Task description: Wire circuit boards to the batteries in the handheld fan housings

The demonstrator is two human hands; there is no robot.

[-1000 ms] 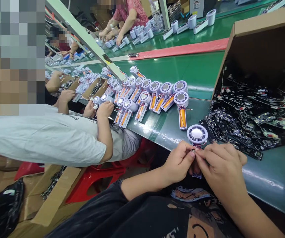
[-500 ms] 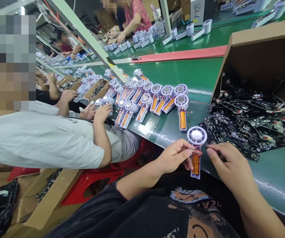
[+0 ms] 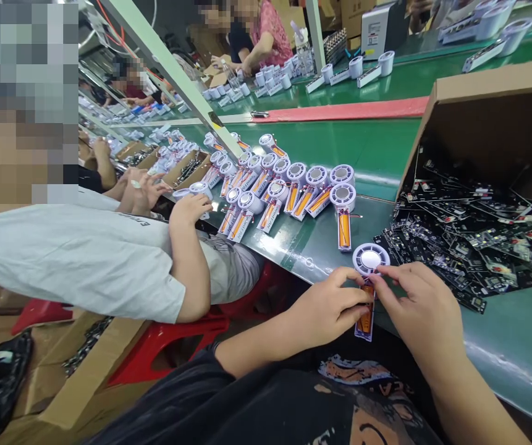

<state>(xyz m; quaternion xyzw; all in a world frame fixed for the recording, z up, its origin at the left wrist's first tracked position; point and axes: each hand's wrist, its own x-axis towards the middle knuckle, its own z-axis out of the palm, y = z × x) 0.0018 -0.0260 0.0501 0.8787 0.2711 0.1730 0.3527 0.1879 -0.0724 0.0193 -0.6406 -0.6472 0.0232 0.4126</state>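
A white handheld fan [image 3: 359, 254] lies at the table's front edge with its round head away from me. Its open handle shows an orange battery cell [image 3: 365, 321] and thin red and black wires, partly covered by my fingers. My left hand [image 3: 335, 304] is closed on the handle from the left, fingers across the battery. From the right, my right hand [image 3: 426, 303] reaches in with thumb and forefinger close together at the neck, just below the round head. Whatever that pinch holds is hidden.
A cardboard box [image 3: 492, 77] on its side spills black circuit boards [image 3: 455, 247] to my right. Another open fan [image 3: 342, 216] lies just ahead, with rows of similar fans [image 3: 275, 185] to the left. A co-worker in a grey shirt [image 3: 108, 259] sits close on my left.
My right hand has moved left onto the fan's neck. My left hand's fingers have shifted from pinching the wires to lying across the handle.
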